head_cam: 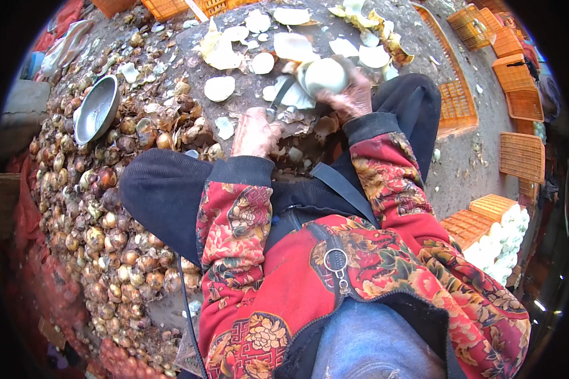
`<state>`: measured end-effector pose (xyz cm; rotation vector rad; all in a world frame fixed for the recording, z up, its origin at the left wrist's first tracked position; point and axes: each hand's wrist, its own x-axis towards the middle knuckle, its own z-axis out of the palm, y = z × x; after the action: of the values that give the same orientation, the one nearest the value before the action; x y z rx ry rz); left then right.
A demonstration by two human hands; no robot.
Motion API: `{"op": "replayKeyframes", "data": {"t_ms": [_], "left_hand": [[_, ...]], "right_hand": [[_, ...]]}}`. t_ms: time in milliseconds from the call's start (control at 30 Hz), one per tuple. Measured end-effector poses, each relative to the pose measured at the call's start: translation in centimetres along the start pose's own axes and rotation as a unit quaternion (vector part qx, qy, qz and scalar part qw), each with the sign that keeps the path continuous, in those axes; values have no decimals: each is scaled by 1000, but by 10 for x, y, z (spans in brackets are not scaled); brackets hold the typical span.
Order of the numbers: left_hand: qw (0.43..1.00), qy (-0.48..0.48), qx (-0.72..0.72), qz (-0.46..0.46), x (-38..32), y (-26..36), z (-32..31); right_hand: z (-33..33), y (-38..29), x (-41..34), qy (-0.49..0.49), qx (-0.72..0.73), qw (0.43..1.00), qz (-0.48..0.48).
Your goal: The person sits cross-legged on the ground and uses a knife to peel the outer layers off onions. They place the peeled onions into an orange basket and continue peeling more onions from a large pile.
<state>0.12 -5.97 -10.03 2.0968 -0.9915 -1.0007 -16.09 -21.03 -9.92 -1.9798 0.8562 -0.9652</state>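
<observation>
My left hand (257, 133) is closed around the handle of a knife. Its dark blade (283, 91) points up and right, towards the onion. A large peeled white onion (326, 76) sits in my right hand (353, 94), whose fingers are blurred around its right side. Loose pale layers of onion lie against the onion's left side. Below the blade is a broad piece of white onion layer (298, 97) on the ground. More cut pieces, among them a round white slice (263, 63) and a curled yellowish peel (218, 49), are scattered beyond my hands.
Unpeeled onions (95, 239) cover the ground on my left, with a metal bowl (97, 110) tilted on them. Orange plastic crates (521, 156) line the right side. White onions (495, 246) are piled beside a crate at lower right. Red mesh sacking (42, 279) borders the left.
</observation>
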Motion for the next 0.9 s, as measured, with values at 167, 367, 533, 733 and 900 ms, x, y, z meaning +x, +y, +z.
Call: {"op": "replayKeyframes", "data": {"t_ms": [167,367,533,733,900], "left_hand": [[1000,-3,-17,4,2,-3,-7],[995,22,99,14,1,-1,-9],[986,81,146,-21,2,-3,-22],[983,100,153,13,-8,13,-15],[993,54,105,-6,-12,9,-28]], "right_hand": [[2,-7,9,65,378,915,123],[-14,-2,16,144,647,713,228],[-23,-14,21,87,712,650,250],[-33,-23,11,3,648,671,360],[15,-43,93,-1,604,690,400]]}}
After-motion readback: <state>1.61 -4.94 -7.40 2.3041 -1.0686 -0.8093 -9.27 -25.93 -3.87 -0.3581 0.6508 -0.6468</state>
